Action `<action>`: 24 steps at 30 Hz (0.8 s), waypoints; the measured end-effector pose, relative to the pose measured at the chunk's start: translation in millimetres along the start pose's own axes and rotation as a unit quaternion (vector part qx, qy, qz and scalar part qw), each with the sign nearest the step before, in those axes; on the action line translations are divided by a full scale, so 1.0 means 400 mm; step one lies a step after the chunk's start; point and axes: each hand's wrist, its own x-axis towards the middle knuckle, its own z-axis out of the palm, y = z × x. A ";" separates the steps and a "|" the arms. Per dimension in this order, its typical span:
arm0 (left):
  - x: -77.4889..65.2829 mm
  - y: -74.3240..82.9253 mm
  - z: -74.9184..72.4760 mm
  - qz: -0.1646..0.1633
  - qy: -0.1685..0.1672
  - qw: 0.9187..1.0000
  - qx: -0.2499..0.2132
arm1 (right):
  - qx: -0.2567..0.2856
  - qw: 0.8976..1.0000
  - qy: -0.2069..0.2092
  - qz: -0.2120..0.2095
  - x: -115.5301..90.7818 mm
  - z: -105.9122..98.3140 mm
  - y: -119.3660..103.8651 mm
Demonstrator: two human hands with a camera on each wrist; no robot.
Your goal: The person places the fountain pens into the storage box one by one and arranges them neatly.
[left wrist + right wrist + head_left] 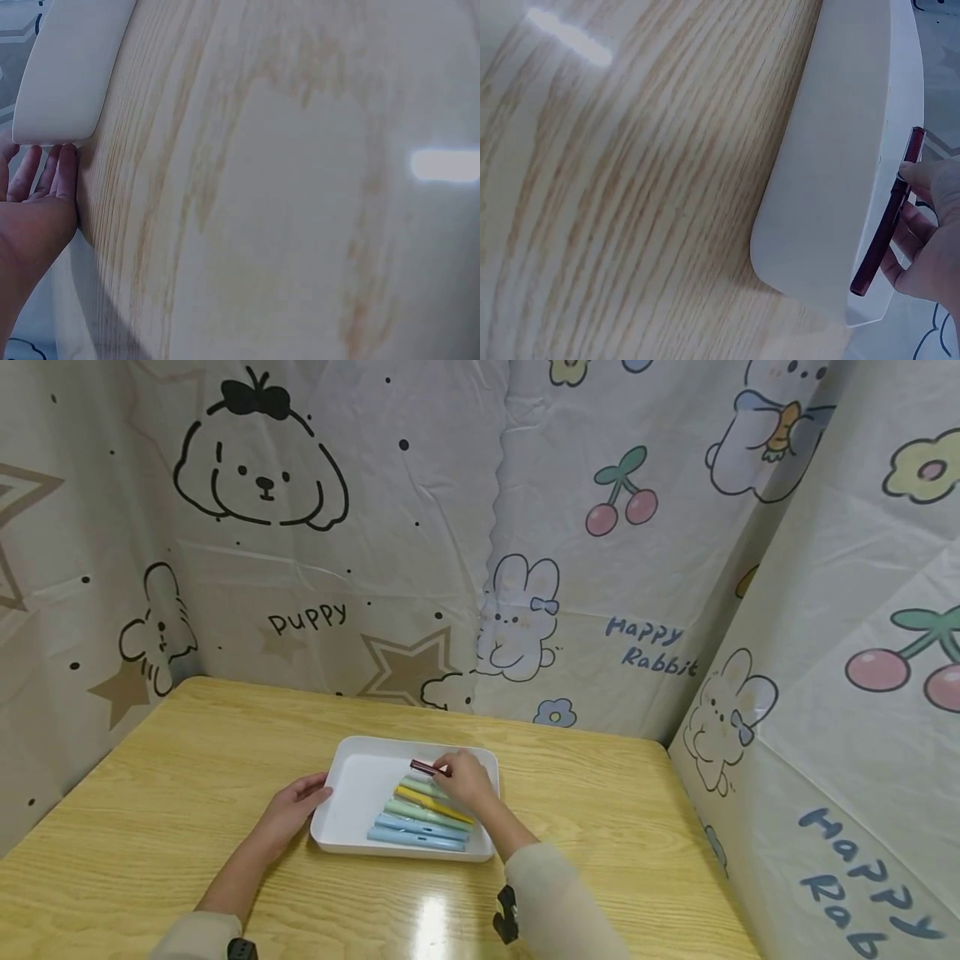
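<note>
My right hand (467, 779) pinches a dark red pen (889, 225) between thumb and fingers, over the far right part of a white tray (352, 777). Just nearer than that pen, several pens lie side by side in the tray: green pens (420, 812), a yellow pen (433, 805) and light blue pens (416, 838). The left hand (294, 806) rests against the tray's left end, its fingers touching the rim. In the left wrist view, the fingertips of that hand (66, 161) meet the tray's outer wall (71, 82).
Beneath the tray is a light wood-grain table (187, 760). A printed cloth (420, 568) hangs behind it, and more cloth (825, 735) runs along its right side. A bright reflection shows on the table's near part.
</note>
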 end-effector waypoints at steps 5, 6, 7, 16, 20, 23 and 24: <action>0.000 0.001 -0.001 0.000 0.001 1.000 -0.001 | -0.006 1.000 0.002 0.010 -0.004 0.007 -0.001; 0.000 0.001 -0.001 0.000 0.001 1.000 0.000 | -0.006 1.000 0.001 0.014 -0.005 0.009 -0.001; -0.001 0.001 -0.001 0.000 0.001 1.000 0.000 | -0.005 1.000 0.000 0.018 -0.006 0.010 -0.002; -0.004 0.007 0.001 0.002 0.003 1.000 -0.002 | 0.000 0.999 0.004 0.046 -0.003 0.025 -0.002; -0.004 0.006 0.001 0.002 0.005 1.000 -0.001 | -0.002 0.999 0.013 0.051 0.002 0.032 0.000; -0.003 0.004 0.002 0.003 0.006 1.000 -0.001 | -0.003 0.998 0.014 0.054 0.002 0.040 0.001; -0.003 0.003 0.002 0.004 0.006 1.000 -0.001 | -0.004 0.998 0.015 0.053 0.001 0.043 0.002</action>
